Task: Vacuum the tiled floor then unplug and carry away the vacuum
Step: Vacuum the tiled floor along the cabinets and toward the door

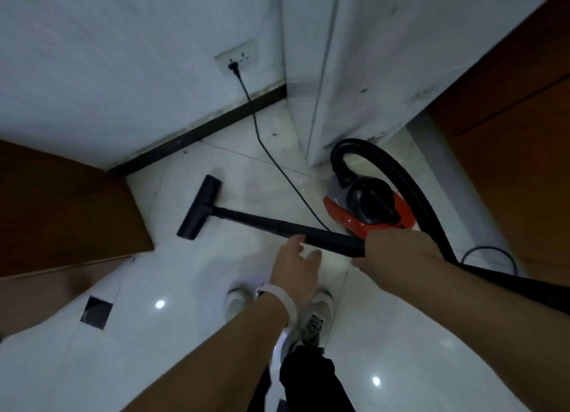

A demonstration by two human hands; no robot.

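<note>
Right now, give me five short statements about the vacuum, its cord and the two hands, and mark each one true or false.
1. The black power cord is plugged into the white wall socket. True.
2. The right hand grips the black vacuum wand. True.
3. The left hand is closed tightly round the wand. False: its fingers are open, at most one fingertip near the wand.
4. The black floor nozzle is lifted against the wall. False: it lies on the white tiled floor.
5. The red and black canister vacuum stands to the left of the nozzle. False: it stands to its right.
</note>
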